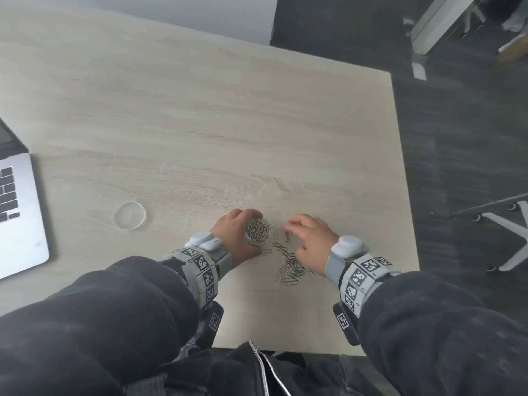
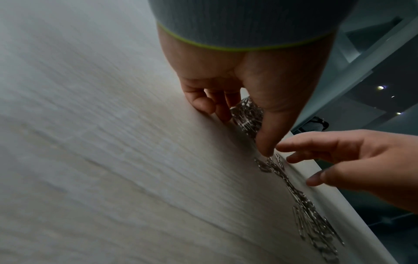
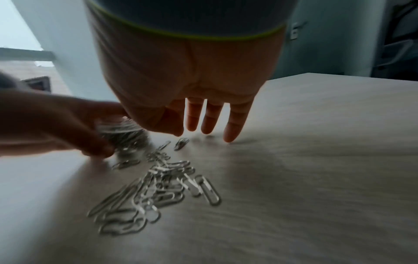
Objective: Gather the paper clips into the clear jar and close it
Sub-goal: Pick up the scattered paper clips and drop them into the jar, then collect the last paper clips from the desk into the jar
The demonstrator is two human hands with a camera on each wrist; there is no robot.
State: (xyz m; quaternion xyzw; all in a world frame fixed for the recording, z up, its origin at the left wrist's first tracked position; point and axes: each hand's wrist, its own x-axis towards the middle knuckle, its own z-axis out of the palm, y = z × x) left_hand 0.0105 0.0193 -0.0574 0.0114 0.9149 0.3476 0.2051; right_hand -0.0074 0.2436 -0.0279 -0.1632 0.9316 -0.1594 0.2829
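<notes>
A small clear jar point(image 1: 258, 231), well filled with silver paper clips, stands open on the pale wooden table point(image 1: 200, 124). My left hand point(image 1: 230, 234) grips it around the side, thumb near the table in the left wrist view point(image 2: 264, 135). A loose pile of paper clips point(image 1: 290, 265) lies just right of the jar point(image 3: 126, 135). My right hand point(image 1: 310, 238) hovers over the far end of the pile point(image 3: 156, 189) with straight fingers point(image 3: 235, 125) pointing down at the table, holding nothing. The jar's clear round lid point(image 1: 130, 215) lies flat, far to the left.
An open silver laptop point(image 1: 17, 212) sits at the table's left edge. The table's right edge point(image 1: 405, 195) runs close beside the right hand, with dark carpet and a white chair base point(image 1: 511, 238) beyond. Bare tabletop stretches behind the hands.
</notes>
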